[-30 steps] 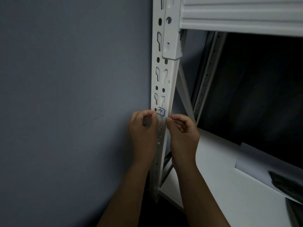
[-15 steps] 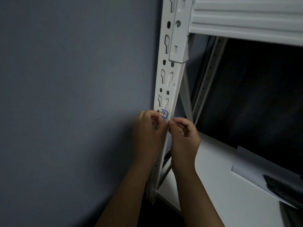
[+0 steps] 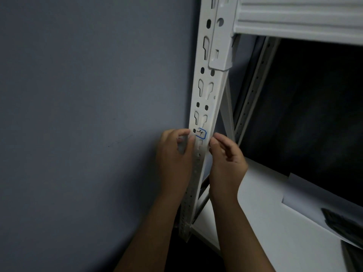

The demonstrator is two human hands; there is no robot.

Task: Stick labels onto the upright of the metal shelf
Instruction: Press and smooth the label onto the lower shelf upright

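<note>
A white perforated upright (image 3: pixel 211 83) of the metal shelf runs down the middle of the view. A small white label (image 3: pixel 201 133) with a blue border and handwritten marks sticks to its front face, below a pair of keyhole slots. My left hand (image 3: pixel 174 156) is just left of the label, with curled fingers and the thumb touching the upright's left edge. My right hand (image 3: pixel 225 158) is just right of the label, its fingers loosely curled and holding nothing, the fingertips beside the upright's right edge.
A grey wall (image 3: pixel 88 114) fills the left side. A white beam (image 3: pixel 298 18) crosses the top right. Below lies a white shelf board (image 3: pixel 265 222) bearing a pale sheet (image 3: pixel 314 199) and a dark object (image 3: pixel 347 224). The rear upright (image 3: pixel 253 89) and a diagonal brace stand behind.
Both hands have drawn slightly apart from the label, which now shows fully on the upright. The view has shifted so that the upright sits further right.
</note>
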